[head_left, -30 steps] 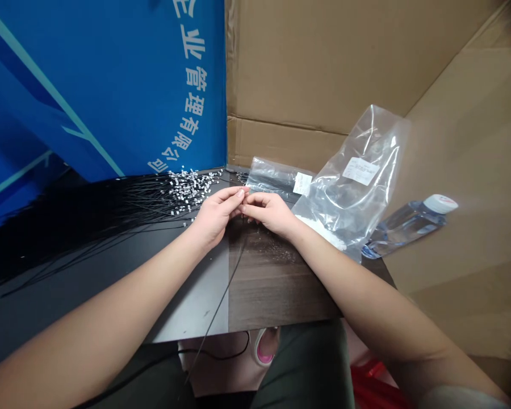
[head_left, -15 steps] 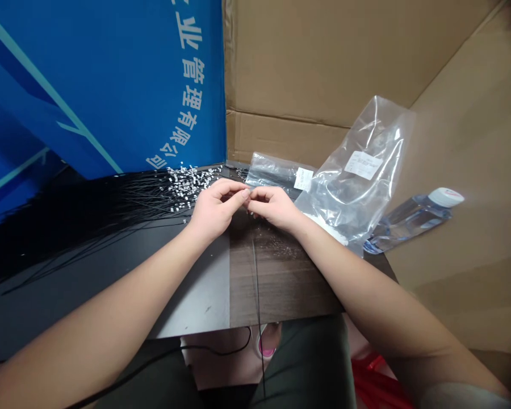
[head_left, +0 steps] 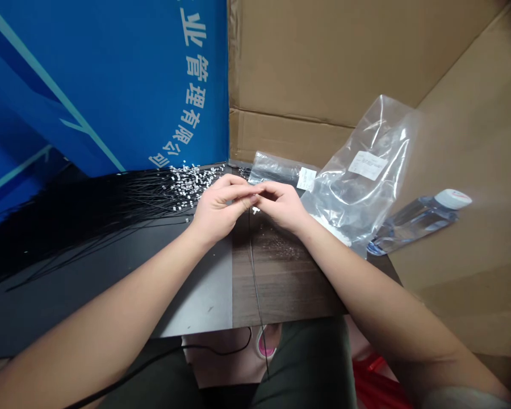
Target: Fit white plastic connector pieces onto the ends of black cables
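Observation:
My left hand point(head_left: 219, 210) and my right hand point(head_left: 284, 205) meet fingertip to fingertip above the table, both closed in a pinch. A thin black wire point(head_left: 254, 267) hangs from the left fingers, runs over the table's front edge and ends above my lap. What the right fingertips pinch is hidden behind them. Just under the fingertips shows a small white connector point(head_left: 256, 210); I cannot tell whether it is held or lies on the table. Left of my hands lies a big bundle of black wires point(head_left: 80, 210) with white connectors point(head_left: 189, 182) on their ends.
Behind my right hand lie a flat clear bag point(head_left: 276, 169) with a label and a large clear plastic bag point(head_left: 366, 187) with white pieces at its mouth. A water bottle point(head_left: 421, 220) leans at the right. Cardboard point(head_left: 298, 62) and a blue panel point(head_left: 123, 79) enclose the table point(head_left: 289, 289).
The left fingers have stretched a little further over the right fingertips, and the small white connector beneath shows more clearly. The wire's upper part has shifted slightly. The whole view has moved a little.

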